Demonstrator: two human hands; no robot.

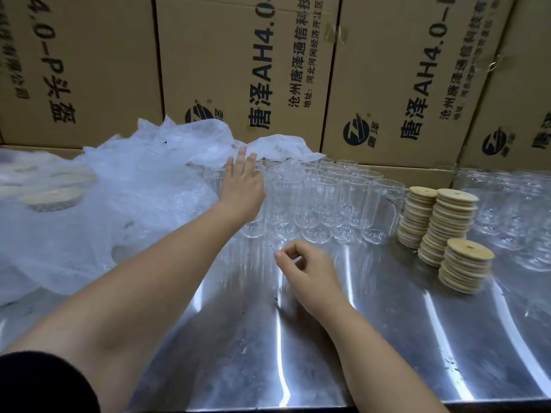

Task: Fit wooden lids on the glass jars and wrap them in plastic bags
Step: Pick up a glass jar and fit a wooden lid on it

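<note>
My left hand (242, 186): reached forward, fingers straight and slightly spread, palm down over the near-left corner of the glass jars (316, 204). Fingertips lie at the edge of the plastic bags (134, 180); I cannot tell whether they touch the plastic or a jar rim.

My right hand (307, 271): held low over the counter (298, 353), fingers curled inward, thumb tip close to the forefinger. Nothing visible in it.

Glass jars: clear, upright, open-mouthed, packed in rows near the middle of the counter, no lids on. A second group of jars (512, 210) stands at the far right, blurred.

Wooden lids (450, 225): round, pale, each with a small hole on top. Three stacks between the two jar groups, just right of the first group, the nearest stack the shortest.

Plastic bags: crumpled translucent heap covering the left of the counter. Wooden discs (53, 198) show through it at far left, blurred.

Counter: polished metal, streaked with reflections.

Cardboard boxes (238, 70): brown, printed with black lettering, stacked as a wall behind everything.

My sleeve (38, 383): black, lower-left corner.
</note>
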